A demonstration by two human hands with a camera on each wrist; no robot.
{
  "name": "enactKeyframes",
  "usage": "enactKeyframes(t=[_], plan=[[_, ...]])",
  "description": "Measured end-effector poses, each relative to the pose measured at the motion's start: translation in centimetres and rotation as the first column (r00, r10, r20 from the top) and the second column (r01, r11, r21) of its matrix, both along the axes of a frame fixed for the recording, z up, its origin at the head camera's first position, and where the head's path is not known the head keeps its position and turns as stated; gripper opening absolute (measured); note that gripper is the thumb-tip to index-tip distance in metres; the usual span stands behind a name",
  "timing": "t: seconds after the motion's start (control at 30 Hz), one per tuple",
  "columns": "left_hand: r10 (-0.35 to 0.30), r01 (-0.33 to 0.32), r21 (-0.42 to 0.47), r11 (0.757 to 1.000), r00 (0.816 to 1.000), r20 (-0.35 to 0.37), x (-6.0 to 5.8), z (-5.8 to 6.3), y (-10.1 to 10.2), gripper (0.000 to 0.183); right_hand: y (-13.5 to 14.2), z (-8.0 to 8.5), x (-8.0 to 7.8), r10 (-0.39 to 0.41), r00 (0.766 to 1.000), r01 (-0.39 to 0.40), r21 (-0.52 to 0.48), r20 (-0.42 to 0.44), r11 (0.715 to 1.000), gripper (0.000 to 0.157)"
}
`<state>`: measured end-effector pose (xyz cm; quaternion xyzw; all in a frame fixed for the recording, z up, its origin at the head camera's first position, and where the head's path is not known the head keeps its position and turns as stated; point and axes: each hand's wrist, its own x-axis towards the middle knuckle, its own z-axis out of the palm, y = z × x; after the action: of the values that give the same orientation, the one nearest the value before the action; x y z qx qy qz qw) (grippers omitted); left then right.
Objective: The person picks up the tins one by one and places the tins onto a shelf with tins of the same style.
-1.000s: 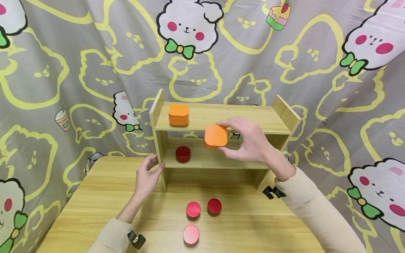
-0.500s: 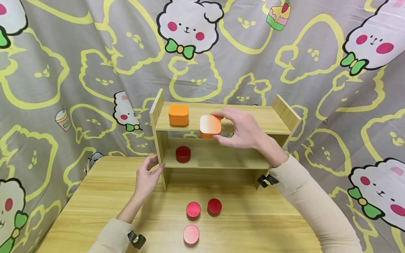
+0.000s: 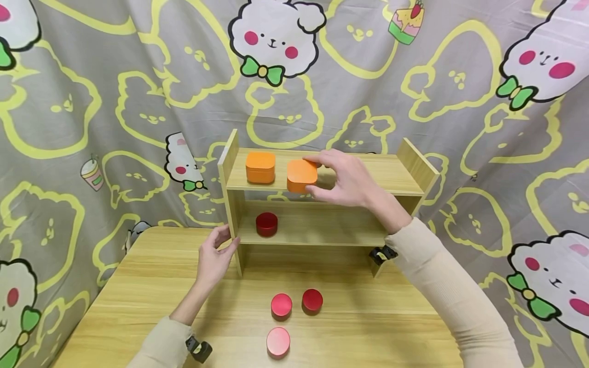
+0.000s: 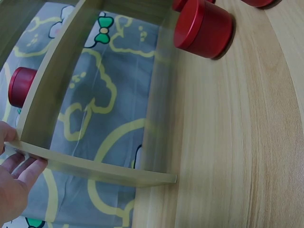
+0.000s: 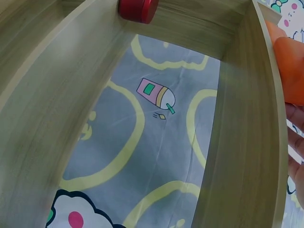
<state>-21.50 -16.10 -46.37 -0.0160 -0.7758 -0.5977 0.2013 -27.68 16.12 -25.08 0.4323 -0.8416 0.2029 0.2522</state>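
Okay, my right hand (image 3: 342,179) pinches an orange box (image 3: 301,175) by the shelf (image 3: 322,225)'s top front edge, left hand (image 3: 215,253) gripping its left edge; early release could tip the box off.

Head view looking from high on near side, forward and down onto shelf (image 3: 331,230). Wrist views close, tilted sideways: left at shelf's left end, right facing its middle. Both catching red tin (image 4: 21,87).
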Motion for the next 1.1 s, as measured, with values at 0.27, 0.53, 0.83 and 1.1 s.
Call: enactKeyframes(t=[0.27, 0.53, 0.83, 1.1], plan=[[-0.004, 0.004, 0.006, 1.000, 1.000, 0.005, 0.0, 0.1, 0.0, 0.036, -0.2, 0.2, -0.4, -0.035, 0.998, 0.034, 0.017, 0.061, 0.999, 0.056], [-0.012, 0.012, 0.002, 1.000, 1.000, 0.012, 0.1, 0.0, 0.0, 0.036, -0.3, 0.0, -0.8, -0.039, 0.996, 0.037, 0.021, 0.076, 0.999, 0.054], [-0.020, 0.020, 0.010, 1.000, 1.000, 0.021, 0.4, 0.1, 0.0, 0.034, -0.5, -0.2, -1.1, -0.030, 0.999, 0.030, 0.006, 0.022, 1.000, 0.049], [-0.004, 0.004, 0.001, 1.000, 1.000, 0.016, 0.2, 0.0, 0.1, 0.035, -0.7, -0.1, -1.6, -0.052, 0.999, 0.052, 0.026, 0.000, 0.998, 0.047]])
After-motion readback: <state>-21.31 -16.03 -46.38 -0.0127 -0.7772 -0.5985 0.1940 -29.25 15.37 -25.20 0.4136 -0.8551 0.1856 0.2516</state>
